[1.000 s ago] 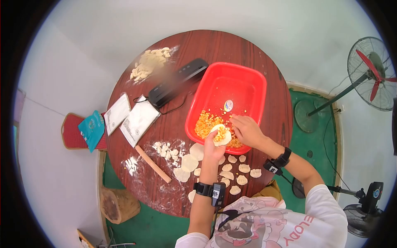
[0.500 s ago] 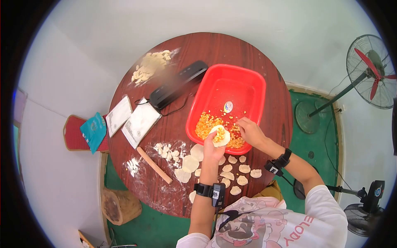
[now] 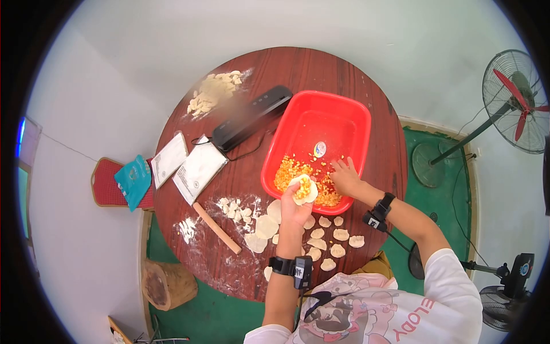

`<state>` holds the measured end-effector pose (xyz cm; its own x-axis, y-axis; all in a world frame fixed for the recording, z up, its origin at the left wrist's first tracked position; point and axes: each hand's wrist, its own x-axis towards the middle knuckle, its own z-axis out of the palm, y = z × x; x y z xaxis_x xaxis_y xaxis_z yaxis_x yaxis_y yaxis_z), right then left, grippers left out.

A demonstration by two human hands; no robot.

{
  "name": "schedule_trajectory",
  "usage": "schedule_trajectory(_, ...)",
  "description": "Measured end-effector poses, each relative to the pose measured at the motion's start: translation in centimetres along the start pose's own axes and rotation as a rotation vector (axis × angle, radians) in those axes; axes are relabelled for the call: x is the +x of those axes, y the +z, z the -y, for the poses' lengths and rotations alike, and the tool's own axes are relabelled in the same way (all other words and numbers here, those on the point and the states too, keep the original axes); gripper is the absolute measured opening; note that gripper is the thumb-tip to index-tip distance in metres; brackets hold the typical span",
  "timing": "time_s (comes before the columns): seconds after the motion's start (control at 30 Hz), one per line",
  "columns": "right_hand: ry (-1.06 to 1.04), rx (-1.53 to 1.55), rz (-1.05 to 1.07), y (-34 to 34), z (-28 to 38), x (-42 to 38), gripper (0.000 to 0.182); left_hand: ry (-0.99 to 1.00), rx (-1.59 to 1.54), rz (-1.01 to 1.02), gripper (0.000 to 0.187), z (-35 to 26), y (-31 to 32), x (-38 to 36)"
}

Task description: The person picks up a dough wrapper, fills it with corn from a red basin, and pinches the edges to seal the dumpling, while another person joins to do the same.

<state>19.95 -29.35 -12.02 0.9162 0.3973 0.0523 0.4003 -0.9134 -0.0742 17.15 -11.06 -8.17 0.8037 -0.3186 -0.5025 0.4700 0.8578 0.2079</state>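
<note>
My left hand (image 3: 294,208) is half curled, cupping a round dough wrapper (image 3: 311,195) with yellow-orange filling (image 3: 303,187) on it, over the red basin (image 3: 315,117) at half past six. My right hand (image 3: 347,179) hangs over the basin's four o'clock side, fingers loosely spread; I see nothing in it. To do this well, I'd hold the palm level and hollow so the filling sits mid-wrapper, and leave the edge clean, since bits there would likely stop dough gripping dough.

The round bench (image 3: 387,132) is dusted with flour (image 3: 186,229) towards eight o'clock, near the rolling pin (image 3: 217,228); flat wrappers (image 3: 266,227) lie near half past six, folded dumplings (image 3: 337,250) near five, a dough pile (image 3: 216,92) at eleven. Beyond, a standing fan (image 3: 518,97) rises between two and three over green floor (image 3: 223,312).
</note>
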Motion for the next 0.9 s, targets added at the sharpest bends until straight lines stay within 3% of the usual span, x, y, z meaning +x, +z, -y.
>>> schedule_trajectory(0.03,0.038,0.029,0.361,-0.4,-0.1,0.5,0.030,0.003,0.001,0.002,0.030,-0.1,0.1,-0.2)
schedule_trajectory(0.07,0.031,0.026,0.359,-0.6,0.1,0.6,0.030,0.012,-0.008,0.001,0.030,-0.2,0.2,-0.4)
schedule_trajectory(0.13,0.322,0.424,0.064,-0.5,0.5,0.5,0.033,0.027,-0.025,-0.005,0.029,-0.4,-0.1,-0.6)
schedule_trajectory(0.23,0.370,0.348,-0.018,1.0,0.4,0.1,0.033,0.036,0.003,0.078,0.029,-0.6,-0.6,-0.8)
schedule_trajectory(0.37,0.157,0.086,0.103,1.0,-1.0,1.3,0.041,0.039,-0.043,0.018,0.027,-0.4,-0.5,-1.2)
schedule_trajectory(0.43,0.049,-0.107,-0.524,0.1,-0.3,0.8,0.035,0.041,-0.043,0.031,0.027,-0.6,-0.3,-1.6)
schedule_trajectory(0.47,0.048,-0.106,-0.525,-0.5,-0.5,0.8,0.035,0.035,-0.046,0.023,0.028,-0.6,-0.2,-1.8)
schedule_trajectory(0.53,0.145,0.156,0.190,-2.1,-1.2,0.9,0.029,0.036,-0.051,0.018,0.028,-0.8,0.0,-2.1)
schedule_trajectory(0.57,0.142,0.157,0.191,-1.6,-1.4,0.3,0.029,0.041,-0.054,0.028,0.028,-0.9,-0.1,-2.2)
schedule_trajectory(0.63,0.066,-0.150,-0.366,-1.2,-1.2,-1.2,0.023,0.046,-0.057,0.038,0.028,-0.9,-0.1,-2.6)
schedule_trajectory(0.67,0.065,-0.150,-0.367,-1.2,-1.6,-1.3,0.023,0.044,-0.058,0.044,0.028,-1.0,-0.1,-2.9)
schedule_trajectory(0.73,0.175,0.156,0.399,-5.7,-0.7,-1.5,0.034,0.041,-0.053,0.054,0.029,-1.2,0.5,-3.8)
schedule_trajectory(0.8,-0.056,0.567,-0.106,-7.8,1.1,-3.0,0.037,0.034,-0.006,0.040,0.030,-1.1,1.3,-5.3)
schedule_trajectory(0.87,-0.175,0.884,-0.283,-11.2,4.7,-4.7,0.037,0.020,0.002,0.048,0.030,-1.0,1.7,-6.7)
schedule_trajectory(0.9,-0.173,0.887,-0.284,-12.5,6.0,-5.4,0.037,0.007,0.013,0.058,0.031,-1.0,1.9,-7.3)
